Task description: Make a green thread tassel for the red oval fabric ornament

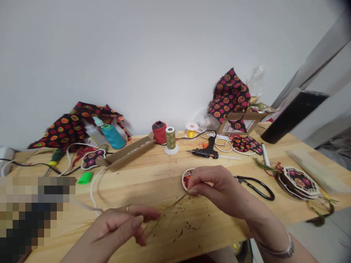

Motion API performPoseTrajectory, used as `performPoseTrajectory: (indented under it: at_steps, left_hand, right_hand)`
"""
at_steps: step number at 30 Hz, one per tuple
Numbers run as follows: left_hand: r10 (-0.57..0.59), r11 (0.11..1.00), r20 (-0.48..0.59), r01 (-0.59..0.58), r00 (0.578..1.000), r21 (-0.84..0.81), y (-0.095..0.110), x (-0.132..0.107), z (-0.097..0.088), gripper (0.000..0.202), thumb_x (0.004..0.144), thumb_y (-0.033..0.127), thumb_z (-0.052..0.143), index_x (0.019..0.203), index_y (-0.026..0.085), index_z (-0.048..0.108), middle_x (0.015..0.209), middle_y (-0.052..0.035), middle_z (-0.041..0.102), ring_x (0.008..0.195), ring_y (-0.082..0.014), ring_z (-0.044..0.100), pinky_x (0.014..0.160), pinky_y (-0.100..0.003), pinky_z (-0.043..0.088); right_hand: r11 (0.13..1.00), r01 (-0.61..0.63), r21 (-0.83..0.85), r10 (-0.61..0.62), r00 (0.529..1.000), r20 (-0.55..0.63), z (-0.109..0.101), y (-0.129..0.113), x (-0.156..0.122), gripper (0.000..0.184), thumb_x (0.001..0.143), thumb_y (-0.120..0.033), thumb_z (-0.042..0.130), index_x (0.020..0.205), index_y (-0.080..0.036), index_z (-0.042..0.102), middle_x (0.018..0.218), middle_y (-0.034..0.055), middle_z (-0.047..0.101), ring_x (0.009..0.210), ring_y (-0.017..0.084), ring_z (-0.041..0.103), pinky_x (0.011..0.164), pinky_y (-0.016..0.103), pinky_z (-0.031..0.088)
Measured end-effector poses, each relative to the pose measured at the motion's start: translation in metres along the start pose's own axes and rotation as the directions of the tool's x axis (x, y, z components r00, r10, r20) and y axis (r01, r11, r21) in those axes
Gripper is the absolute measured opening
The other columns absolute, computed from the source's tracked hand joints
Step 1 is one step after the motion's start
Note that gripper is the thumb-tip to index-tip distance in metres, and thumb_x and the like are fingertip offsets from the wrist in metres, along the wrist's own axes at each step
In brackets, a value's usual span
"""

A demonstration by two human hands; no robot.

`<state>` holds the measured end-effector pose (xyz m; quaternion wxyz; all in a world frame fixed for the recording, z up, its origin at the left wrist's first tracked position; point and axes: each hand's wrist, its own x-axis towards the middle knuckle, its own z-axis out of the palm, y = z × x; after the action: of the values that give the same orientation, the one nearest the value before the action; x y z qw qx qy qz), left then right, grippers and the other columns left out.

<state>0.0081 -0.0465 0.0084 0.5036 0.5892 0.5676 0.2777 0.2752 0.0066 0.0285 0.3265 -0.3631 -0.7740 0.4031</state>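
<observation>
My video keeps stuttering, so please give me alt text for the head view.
The right hand pinches thin olive threads above a wooden table, the left hand spread near their blurred far end. A round ornament lies partly hidden behind the right hand; farther back are a black glue gun and an upright olive thread spool.

Teal thread cone (pixel 114 137) at left, black roll (pixel 294 116) at right.

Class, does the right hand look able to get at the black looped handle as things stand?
Probably yes: the black looped handle lies close beside the right hand, with nothing seen on top. The right hand is pinching thin strands, though, so it may need to release them first.
</observation>
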Motion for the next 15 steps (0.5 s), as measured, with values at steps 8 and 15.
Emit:
performPoseTrajectory:
  at_steps: [8,15]
  left_hand:
    - [0.247,0.968,-0.552,-0.225,0.796,0.109,0.029,0.009,0.033,0.013,0.074,0.035,0.064,0.079,0.031,0.076,0.109,-0.0008,0.070,0.106,-0.0259,0.059,0.094,-0.031,0.042]
    - [0.196,0.936,-0.436,-0.300,0.879,-0.185,0.045,0.012,0.065,0.020,0.079,0.030,0.060,0.092,0.029,0.075,0.101,-0.0024,0.072,0.102,-0.0249,0.060,0.090,-0.030,0.044]
  right_hand:
    - [0.976,0.137,-0.171,-0.126,0.989,0.074,0.002,-0.019,0.005,0.015,0.087,-0.018,0.056,0.078,-0.017,0.067,0.073,-0.0005,0.065,0.070,0.010,0.056,0.067,0.021,0.042]
    - [0.918,0.236,-0.318,-0.201,0.970,0.138,0.010,-0.027,0.013,0.021,0.087,-0.010,0.050,0.077,-0.017,0.066,0.077,0.0014,0.064,0.074,0.012,0.055,0.069,0.022,0.040]
